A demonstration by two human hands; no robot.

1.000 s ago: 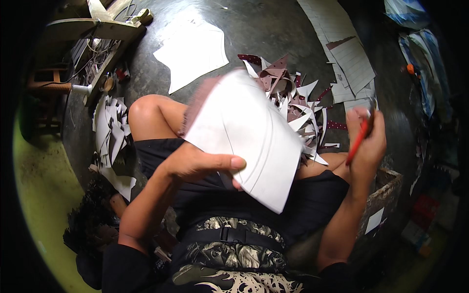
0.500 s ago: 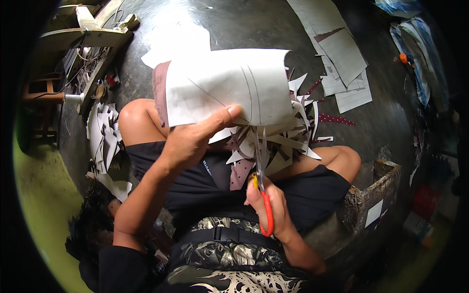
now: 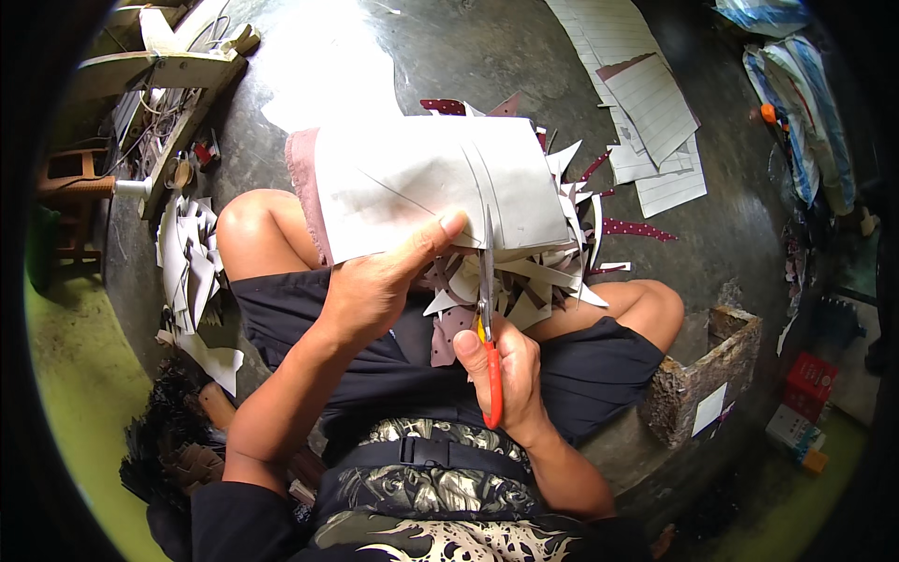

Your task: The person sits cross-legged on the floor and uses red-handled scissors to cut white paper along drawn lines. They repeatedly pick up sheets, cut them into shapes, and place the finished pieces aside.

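My left hand [image 3: 393, 265] grips the near edge of a white sheet [image 3: 393, 187], its thumb flat on top and its fingers hidden beneath. Curved and slanting dark lines are drawn on the sheet, and a mauve layer with a ragged edge [image 3: 303, 187] shows from under its left side. In my right hand [image 3: 513, 375] is a pair of scissors [image 3: 492, 384] with red and yellow handles. One blade lies over the sheet at its near edge, close to a drawn curve; the other blade is mostly hidden. Beneath, white and dotted offcuts [image 3: 534, 281] lie heaped between my legs.
More white offcuts [image 3: 187, 262] lie left of my knee. Lined sheets [image 3: 655, 112] are spread on the floor at the far right. A worn, rough-sided box [image 3: 688, 398] stands by my right knee. Wooden framework [image 3: 192, 70] with wires is at the upper left.
The scissors have moved forward, so a blade now overlaps the sheet, and their blades have come closer together. The sheet's far edge has tipped down toward me, uncovering dotted scraps behind it.
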